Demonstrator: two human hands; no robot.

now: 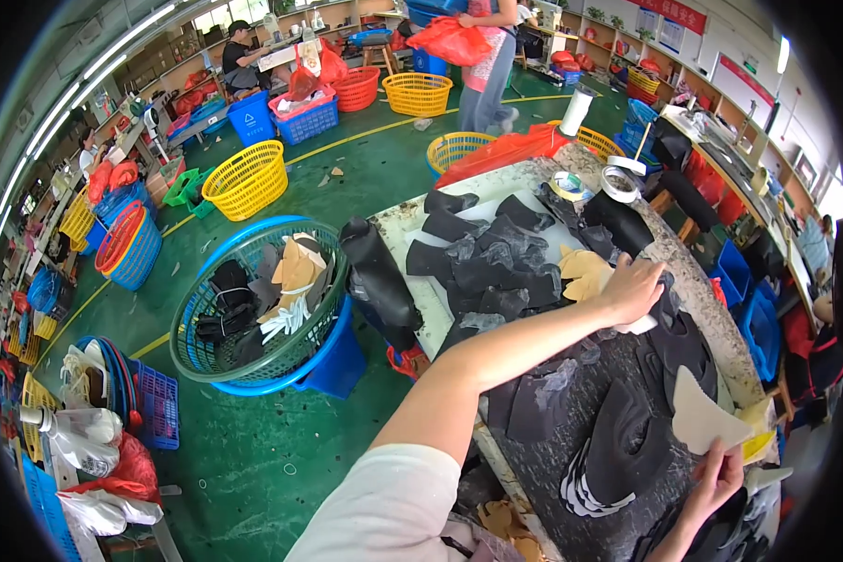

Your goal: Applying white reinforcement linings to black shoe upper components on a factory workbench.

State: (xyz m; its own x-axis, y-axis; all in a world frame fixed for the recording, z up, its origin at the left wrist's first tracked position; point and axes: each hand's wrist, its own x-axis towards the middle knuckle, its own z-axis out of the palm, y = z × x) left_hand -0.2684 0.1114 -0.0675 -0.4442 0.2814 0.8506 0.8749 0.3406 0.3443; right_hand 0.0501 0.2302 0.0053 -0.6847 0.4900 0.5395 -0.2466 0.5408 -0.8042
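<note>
My right hand (714, 487) pinches a pale beige cut piece (704, 419) by its lower edge, at the right side of the worktable. My left arm reaches across to the far part of the table, where my left hand (633, 292) is curled with bent fingers; whatever is in them is hidden. Beside that hand lie several tan cut pieces (583, 272), and something white shows under it. Dark cut pieces (506, 248) with crumpled clear film are heaped to its left. Nearer to me, a fanned stack of curved black pieces (618, 454) with white edges rests on the dark board.
Rolls of tape (619, 184) stand at the table's far edge. Left of the table, a green basket (192, 314) of cut pieces sits on a blue bin (335, 361). A yellow basket (246, 181) stands on the green floor. Another person (487, 70) carries a red bag beyond the table.
</note>
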